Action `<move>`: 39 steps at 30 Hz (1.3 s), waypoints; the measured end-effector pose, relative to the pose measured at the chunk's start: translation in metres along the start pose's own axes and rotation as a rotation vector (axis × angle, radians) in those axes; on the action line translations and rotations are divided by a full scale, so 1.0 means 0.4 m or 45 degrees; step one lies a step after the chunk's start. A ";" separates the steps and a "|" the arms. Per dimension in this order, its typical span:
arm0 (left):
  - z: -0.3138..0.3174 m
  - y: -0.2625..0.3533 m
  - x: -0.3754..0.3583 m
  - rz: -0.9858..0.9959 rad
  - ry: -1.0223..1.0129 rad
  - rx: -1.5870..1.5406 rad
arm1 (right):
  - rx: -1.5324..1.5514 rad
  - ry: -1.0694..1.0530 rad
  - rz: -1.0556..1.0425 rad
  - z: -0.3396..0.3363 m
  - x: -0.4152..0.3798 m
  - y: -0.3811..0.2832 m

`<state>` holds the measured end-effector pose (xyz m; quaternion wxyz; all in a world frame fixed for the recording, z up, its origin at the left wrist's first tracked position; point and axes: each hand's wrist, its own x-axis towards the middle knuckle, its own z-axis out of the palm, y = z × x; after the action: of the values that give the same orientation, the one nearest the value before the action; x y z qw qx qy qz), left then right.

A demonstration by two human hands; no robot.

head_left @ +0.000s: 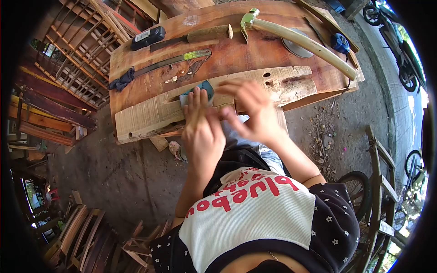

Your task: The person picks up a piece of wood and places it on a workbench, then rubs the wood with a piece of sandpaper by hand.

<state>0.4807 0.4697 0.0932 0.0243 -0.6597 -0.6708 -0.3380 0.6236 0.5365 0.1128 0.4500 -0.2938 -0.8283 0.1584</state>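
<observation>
My left hand (201, 129) presses its outstretched fingers onto a folded teal sheet of sandpaper (208, 88), against the top of a pale wooden board (150, 110). One end of the sheet curls up past the fingertips. My right hand (256, 109) hovers just right of it, over the board's near edge. Its fingers are spread and smeared by motion, and I see nothing in them. Dark holes and a rough, broken patch (296, 88) mark the board's right part.
On the wooden table (223, 57) lie a claw hammer (302, 41), a wood-handled blade (207, 34), a long blade with a cloth-wrapped end (166, 62), a black case (148, 38), a grey disc (297, 50) and a blue tape measure (340, 43). Wooden frames (54, 98) stand at left.
</observation>
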 end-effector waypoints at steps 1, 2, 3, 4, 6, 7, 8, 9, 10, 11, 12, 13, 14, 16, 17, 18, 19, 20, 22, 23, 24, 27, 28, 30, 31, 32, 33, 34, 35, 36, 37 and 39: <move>-0.018 0.004 0.004 0.005 -0.007 -0.005 | 0.067 -0.010 -0.125 0.021 0.003 -0.016; -0.043 0.007 0.007 -0.247 -0.078 -0.435 | 0.099 -0.082 -0.119 0.039 0.001 -0.028; -0.059 0.002 0.006 -0.504 -0.151 -0.861 | 0.133 -0.153 -0.112 0.059 -0.002 -0.038; -0.064 -0.011 0.004 -0.502 -0.161 -0.863 | 0.163 -0.199 -0.082 0.082 -0.006 -0.042; -0.065 -0.047 0.002 -0.558 0.017 -1.319 | -0.058 -0.227 -0.057 0.122 -0.014 -0.051; -0.069 -0.060 0.003 -0.585 0.112 -1.546 | -0.164 -0.265 -0.035 0.128 -0.018 -0.056; -0.077 -0.067 0.005 -0.574 0.224 -1.448 | -0.284 -0.287 -0.067 0.134 -0.023 -0.060; -0.090 -0.073 0.011 -0.562 0.336 -1.348 | -0.362 -0.307 -0.055 0.141 -0.027 -0.066; -0.106 -0.092 0.016 -0.428 0.357 -1.125 | -0.431 -0.286 -0.082 0.146 -0.026 -0.067; -0.126 -0.137 0.018 -0.219 0.234 -0.824 | -0.499 -0.265 -0.108 0.148 -0.026 -0.065; -0.148 -0.183 0.025 -0.219 0.231 -0.828 | -0.502 -0.267 -0.105 0.148 -0.031 -0.058; -0.169 -0.227 0.034 -0.039 -0.048 -0.572 | -0.510 -0.205 -0.134 0.148 -0.038 -0.049; -0.178 -0.247 0.040 0.143 -0.321 -0.306 | -0.517 -0.140 -0.163 0.147 -0.040 -0.039; -0.179 -0.244 0.042 0.240 -0.318 -0.050 | -0.572 -0.085 -0.125 0.084 -0.062 0.011; -0.176 -0.242 0.045 0.332 -0.308 0.201 | -0.629 -0.036 -0.089 0.038 -0.082 0.039; -0.165 -0.238 0.048 0.384 -0.263 0.331 | -0.672 0.043 0.003 -0.011 -0.102 0.058; -0.153 -0.234 0.047 0.385 -0.263 0.322 | -0.716 0.119 0.094 -0.060 -0.122 0.075; -0.140 -0.229 0.045 0.314 -0.218 0.293 | -0.746 0.192 0.116 -0.099 -0.142 0.089; -0.112 -0.210 0.047 0.299 -0.116 0.296 | -0.769 0.355 0.175 -0.114 -0.165 0.106; -0.100 -0.193 0.052 0.304 -0.115 0.296 | -0.771 0.359 0.176 -0.099 -0.168 0.105; -0.088 -0.171 0.055 0.293 -0.113 0.283 | -0.713 0.332 0.157 -0.072 -0.160 0.096; -0.052 -0.115 0.066 0.253 -0.136 0.289 | -0.421 0.212 0.064 0.031 -0.122 0.011; -0.043 -0.120 0.067 0.255 -0.138 0.258 | -0.465 0.169 0.006 0.064 -0.116 -0.016; -0.035 -0.120 0.070 0.262 -0.138 0.227 | -0.464 0.115 -0.046 0.073 -0.114 -0.020; -0.037 -0.115 0.067 0.249 -0.127 0.250 | -0.430 0.093 -0.078 0.043 -0.117 -0.008; -0.038 -0.113 0.063 0.231 -0.118 0.272 | -0.401 0.090 0.007 -0.001 -0.120 0.009; -0.038 -0.112 0.060 0.228 -0.123 0.275 | -0.371 0.084 0.094 -0.045 -0.130 0.033; -0.039 -0.111 0.060 0.237 -0.113 0.297 | -0.518 0.169 0.092 -0.087 -0.145 0.077; -0.038 -0.110 0.060 0.247 -0.101 0.317 | -0.668 0.253 0.089 -0.120 -0.157 0.113; -0.037 -0.110 0.060 0.245 -0.103 0.312 | -0.719 0.336 0.173 -0.144 -0.161 0.121; -0.037 -0.109 0.059 0.248 -0.098 0.330 | -0.769 0.420 0.259 -0.158 -0.162 0.123; -0.035 -0.106 0.060 0.251 -0.096 0.346 | -0.839 0.430 0.215 -0.104 -0.149 0.108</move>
<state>0.4335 0.4879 0.0977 0.1212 -0.7252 -0.6428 -0.2150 0.6985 0.5325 0.0739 0.4469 -0.5121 -0.7219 -0.1304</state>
